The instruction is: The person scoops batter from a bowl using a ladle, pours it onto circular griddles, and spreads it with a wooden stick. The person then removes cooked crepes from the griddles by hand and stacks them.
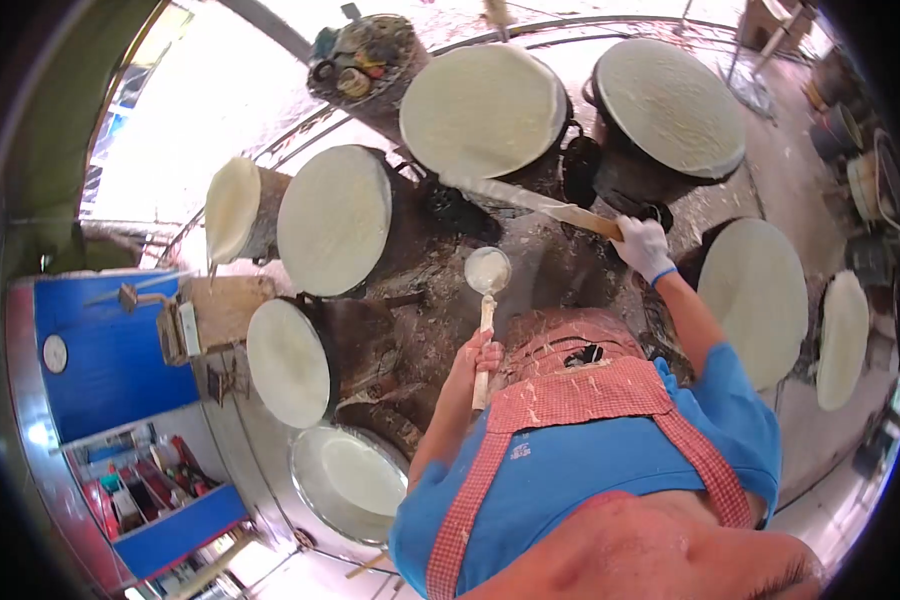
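Head view: the left hand (pixel 477 360) is closed round the shaft of a ladle (pixel 488 270), bowl out in front, apparently kept level so the pale contents stay in. And the gloved right hand (pixel 642 248) grips a long paddle (pixel 530 199) by its near end, presumably for reach! Its tip's beside the back-centre pale round sheet (pixel 482 112), contact unclear.

head view | looks forward and steeply down | close above the wearer's chest (pixel 600 455) | wide, round-edged field
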{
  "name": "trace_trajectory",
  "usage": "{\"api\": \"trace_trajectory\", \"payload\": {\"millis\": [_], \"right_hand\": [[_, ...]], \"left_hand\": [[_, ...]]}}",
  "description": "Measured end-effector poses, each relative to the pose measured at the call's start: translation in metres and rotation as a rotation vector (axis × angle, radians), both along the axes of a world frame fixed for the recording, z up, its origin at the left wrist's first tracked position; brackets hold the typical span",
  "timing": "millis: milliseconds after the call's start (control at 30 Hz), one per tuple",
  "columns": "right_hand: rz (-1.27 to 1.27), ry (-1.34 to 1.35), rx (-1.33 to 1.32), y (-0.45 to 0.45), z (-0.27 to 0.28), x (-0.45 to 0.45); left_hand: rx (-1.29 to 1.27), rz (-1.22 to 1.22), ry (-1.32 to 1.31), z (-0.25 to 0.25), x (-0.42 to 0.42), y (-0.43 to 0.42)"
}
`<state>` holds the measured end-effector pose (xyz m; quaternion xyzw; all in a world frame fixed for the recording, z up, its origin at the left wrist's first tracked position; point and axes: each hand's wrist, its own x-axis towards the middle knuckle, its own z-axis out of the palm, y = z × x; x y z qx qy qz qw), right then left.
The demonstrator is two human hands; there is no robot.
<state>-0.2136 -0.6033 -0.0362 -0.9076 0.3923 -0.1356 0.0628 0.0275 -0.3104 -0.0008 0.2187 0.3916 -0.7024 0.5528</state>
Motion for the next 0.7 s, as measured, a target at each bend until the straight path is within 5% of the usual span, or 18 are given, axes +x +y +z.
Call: {"api": "trace_trajectory", "payload": {"millis": [133,367,433,700], "right_hand": [[0.328,-0.006,-0.097,-0.059,0.005,0.081],[0.64,0.298,-0.058,-0.118,0.035,0.189],[0.794,0.427,-0.084,-0.128,0.043,0.206],[0.704,0.226,-0.26,-0.196,0.103,0.277]], "left_hand": [[-0.06,0.03,-0.276,0.039,-0.022,0.019],[0.025,0.136,-0.117,0.027,-0.028,0.051],[0.073,0.031,-0.388,0.043,-0.037,0.054],[0.028,0.234,-0.311,0.028,-0.036,0.074]]}}
